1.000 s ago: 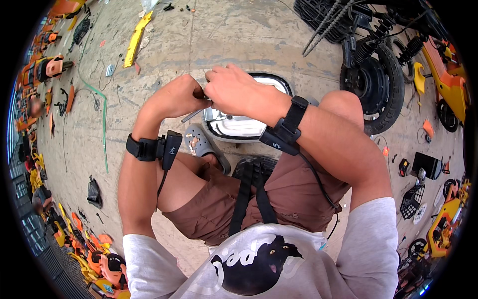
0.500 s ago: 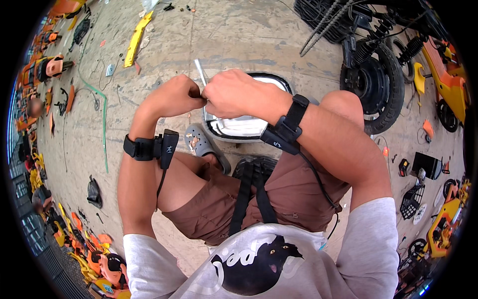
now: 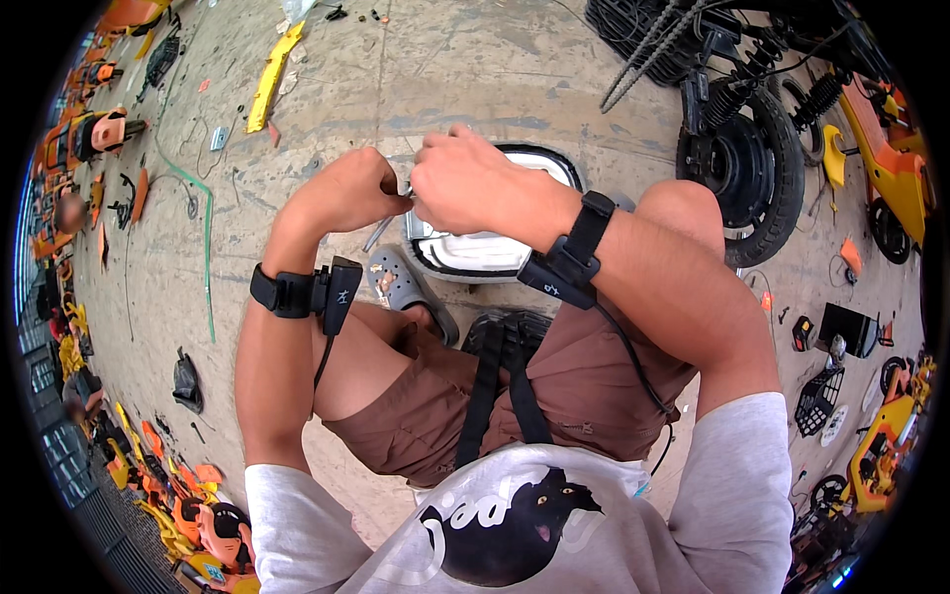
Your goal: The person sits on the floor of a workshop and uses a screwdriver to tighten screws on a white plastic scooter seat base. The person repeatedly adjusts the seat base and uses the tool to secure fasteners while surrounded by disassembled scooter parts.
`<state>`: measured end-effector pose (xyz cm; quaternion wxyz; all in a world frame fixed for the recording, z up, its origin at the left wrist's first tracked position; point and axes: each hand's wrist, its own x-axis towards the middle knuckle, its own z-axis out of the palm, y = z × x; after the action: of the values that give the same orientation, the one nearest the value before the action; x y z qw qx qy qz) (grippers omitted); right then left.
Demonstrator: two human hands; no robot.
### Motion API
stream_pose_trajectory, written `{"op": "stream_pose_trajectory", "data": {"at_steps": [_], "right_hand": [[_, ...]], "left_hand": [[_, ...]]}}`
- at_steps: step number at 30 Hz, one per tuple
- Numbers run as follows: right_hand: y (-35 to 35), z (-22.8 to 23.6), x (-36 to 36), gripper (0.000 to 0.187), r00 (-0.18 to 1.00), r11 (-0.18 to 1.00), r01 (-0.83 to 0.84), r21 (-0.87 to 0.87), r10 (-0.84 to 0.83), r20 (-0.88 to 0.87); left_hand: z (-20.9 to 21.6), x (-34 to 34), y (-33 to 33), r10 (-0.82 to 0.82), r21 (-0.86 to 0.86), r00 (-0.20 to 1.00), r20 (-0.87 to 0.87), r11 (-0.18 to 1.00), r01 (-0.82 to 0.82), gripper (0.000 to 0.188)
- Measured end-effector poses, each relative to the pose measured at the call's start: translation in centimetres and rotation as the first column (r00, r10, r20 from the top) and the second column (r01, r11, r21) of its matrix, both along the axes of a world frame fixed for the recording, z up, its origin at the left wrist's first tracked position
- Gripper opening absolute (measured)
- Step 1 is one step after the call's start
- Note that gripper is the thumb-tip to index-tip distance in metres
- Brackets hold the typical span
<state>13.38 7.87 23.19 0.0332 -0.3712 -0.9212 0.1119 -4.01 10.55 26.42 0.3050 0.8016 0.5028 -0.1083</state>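
Note:
My left hand (image 3: 348, 190) is closed in a pinch, its fingertips close to those of my right hand. My right hand (image 3: 473, 188) is curled closed beside it, its index knuckle raised. A thin silver metal rod (image 3: 376, 236) slants out below the hands. Its other end is hidden, so I cannot tell which hand grips it. Under and behind my right hand lies a rounded white shell with a black rim (image 3: 475, 259), partly covered by that hand and forearm. What the fingertips pinch is too small to name.
A black wheel (image 3: 740, 173) with shock absorbers stands at the far right. The floor holds a yellow strip (image 3: 274, 77), a green strap (image 3: 209, 267) and a black bag (image 3: 187, 382). A grey clog (image 3: 406, 292) is on my foot. Orange vehicle parts (image 3: 213, 535) line the left side.
The silver rod stood up between the hands before; now a rod end shows below them. My right hand has opened its grip slightly and lifted a finger. The left hand has barely moved.

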Motion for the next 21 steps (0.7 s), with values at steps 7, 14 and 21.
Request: {"op": "stream_pose_trajectory", "data": {"at_steps": [7, 14, 21], "right_hand": [[0.3, -1.0, -0.3, 0.026, 0.996, 0.992, 0.081, 0.098, -0.079, -0.031], [-0.1, -1.4, 0.0, 0.036, 0.979, 0.986, 0.149, 0.071, -0.137, -0.15], [0.0, -1.6, 0.1, 0.031, 0.983, 0.988, 0.106, 0.114, -0.087, -0.161]], "left_hand": [[0.4, 0.0, -0.2, -0.023, -0.048, 1.0, 0.018, 0.999, 0.024, 0.026], [0.7, -0.6, -0.1, -0.022, -0.122, 0.998, 0.061, 0.992, 0.03, 0.031], [0.5, -0.8, 0.0, 0.015, -0.078, 0.984, 0.175, 0.997, -0.001, 0.028]]}}
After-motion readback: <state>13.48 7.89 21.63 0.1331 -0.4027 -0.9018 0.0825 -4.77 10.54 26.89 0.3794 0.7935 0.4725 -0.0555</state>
